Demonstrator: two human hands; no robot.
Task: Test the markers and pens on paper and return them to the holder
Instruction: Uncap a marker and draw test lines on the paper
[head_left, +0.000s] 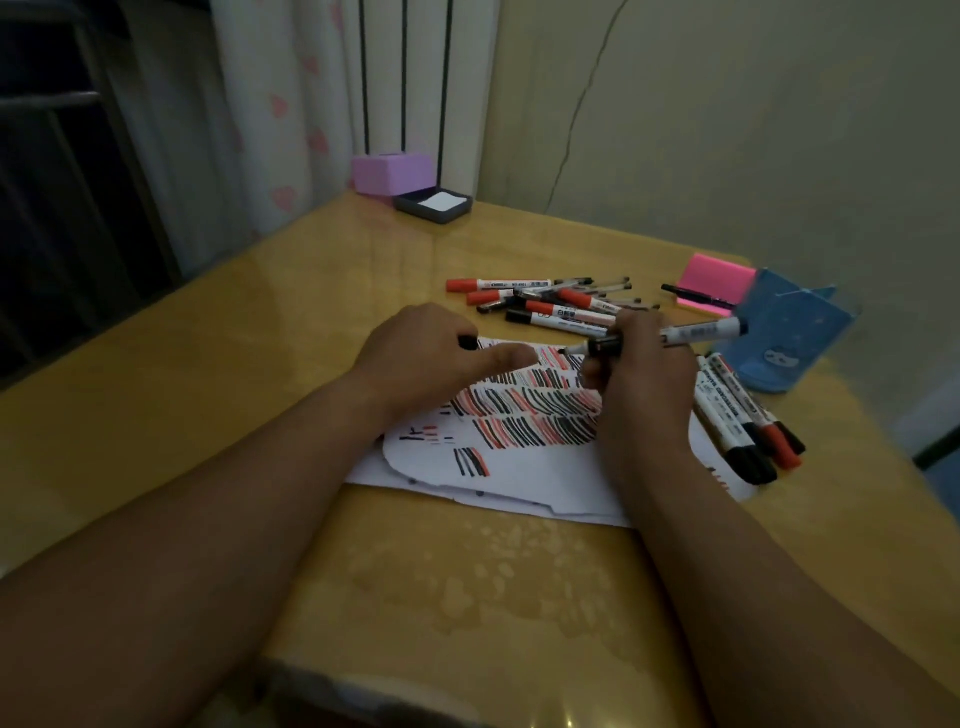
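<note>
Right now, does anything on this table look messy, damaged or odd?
Yes. One marker heap lies beyond the paper and a second heap beside the blue holder, rather than in it. The paper's near edge is unevenly cut, and the tabletop shows a pale blotchy patch nearer the person.

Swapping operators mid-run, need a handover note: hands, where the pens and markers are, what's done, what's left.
Left hand: rests on the paper and holds a black cap.
Right hand: grips an uncapped marker, tip at the far part of the paper.
Things: far pile of markers and pens beyond the paper; capped group at its right edge, near the blue holder.
Done: rows of red and black strokes on the paper.
Left: nothing shows sticking out of the holder. Cap this marker, test any untested ones (cannot tell which), return everything.
</note>
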